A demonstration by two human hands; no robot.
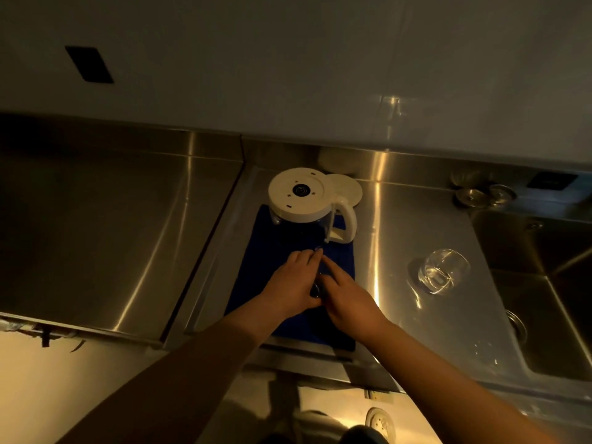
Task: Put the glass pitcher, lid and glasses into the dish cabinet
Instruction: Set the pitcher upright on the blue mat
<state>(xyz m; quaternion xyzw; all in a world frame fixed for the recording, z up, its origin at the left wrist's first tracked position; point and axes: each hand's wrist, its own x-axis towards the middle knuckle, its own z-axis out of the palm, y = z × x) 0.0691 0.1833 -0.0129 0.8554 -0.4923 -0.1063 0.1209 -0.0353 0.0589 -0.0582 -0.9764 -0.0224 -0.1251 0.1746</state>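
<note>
A glass pitcher (301, 200) with a white base and handle stands upside down at the far end of a blue cloth (253, 277). Its round white lid (347, 189) lies flat just behind it. My left hand (291, 283) and my right hand (346, 293) meet over the middle of the cloth. Both are closed around a clear glass (318, 251), which shows only as glints between the fingers. A second clear glass (443, 270) stands on the bare steel to the right, apart from both hands.
The steel counter (112, 235) runs left and right, with a raised back edge against the wall. A sink (544, 283) drops away at the right. Small metal caps (480, 195) sit by the back edge. The light is dim.
</note>
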